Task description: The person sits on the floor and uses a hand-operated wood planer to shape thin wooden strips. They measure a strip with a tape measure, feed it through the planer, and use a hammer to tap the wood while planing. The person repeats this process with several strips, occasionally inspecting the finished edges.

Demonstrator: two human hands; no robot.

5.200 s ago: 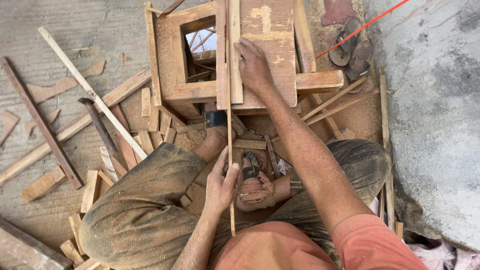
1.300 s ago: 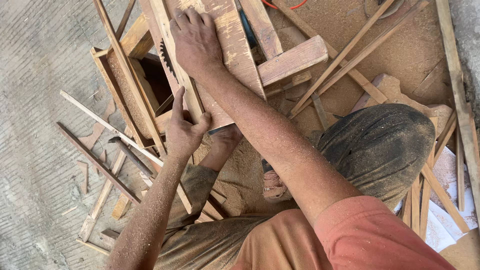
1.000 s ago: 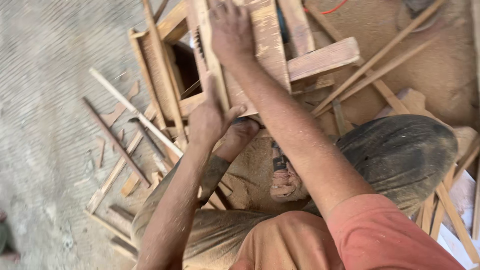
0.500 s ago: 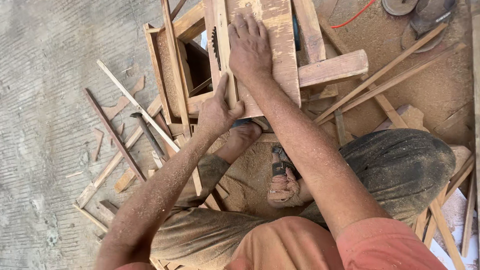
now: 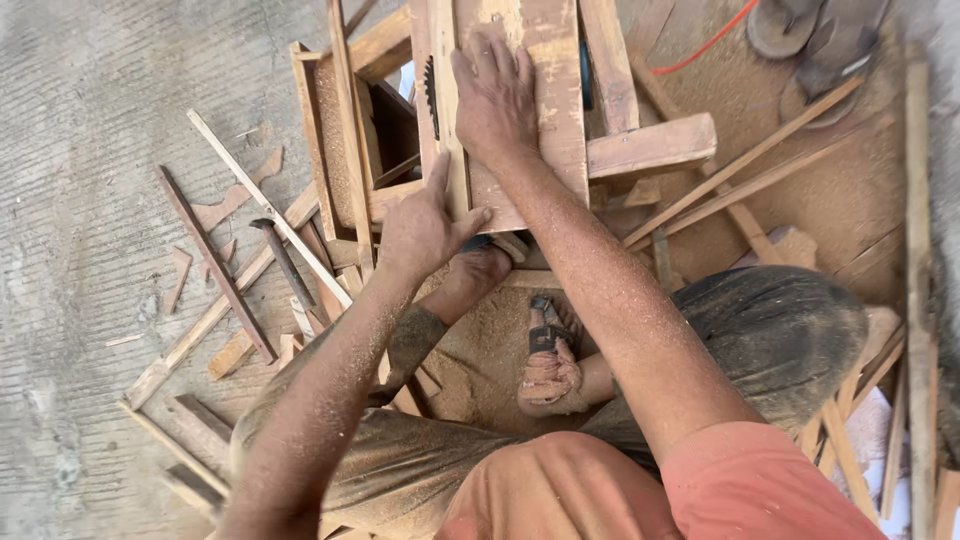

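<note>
hands pressing wooden strip beside saw blade

- Both forearms are bare and dusted all over with pale sawdust, down to the left hand and right hand.
- A salmon-orange short-sleeved shirt.
- Dark grey-brown trousers, caked with dust.
- Sandals with dark straps on dusty feet.

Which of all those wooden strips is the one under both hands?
The pale narrow strip lying lengthwise on the saw bench beside the blade; the left hand and right hand both press on it, while the others lie loose on the ground.
</note>
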